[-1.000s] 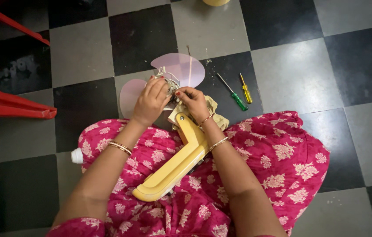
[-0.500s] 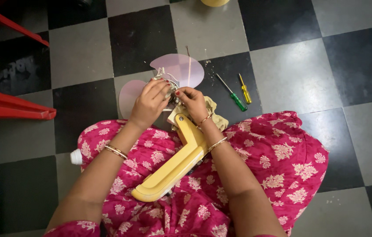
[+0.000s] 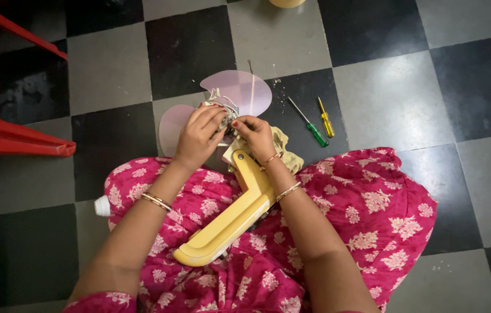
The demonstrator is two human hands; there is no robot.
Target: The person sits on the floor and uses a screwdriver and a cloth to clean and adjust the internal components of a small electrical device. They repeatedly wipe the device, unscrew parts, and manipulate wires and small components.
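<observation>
Checkered floor [image 3: 390, 104], two screwdrivers [image 3: 317, 123], red chair [image 3: 2, 133]

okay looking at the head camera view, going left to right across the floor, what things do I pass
red plastic chair → white bottle cap → left hand → right hand → green-handled screwdriver → yellow-handled screwdriver

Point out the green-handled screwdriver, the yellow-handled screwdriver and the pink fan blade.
green-handled screwdriver [image 3: 317, 138], head view, on its green handle.
yellow-handled screwdriver [image 3: 328, 126], head view, on its yellow handle.
pink fan blade [image 3: 245, 91], head view, on the upper blade's flat face.
</observation>
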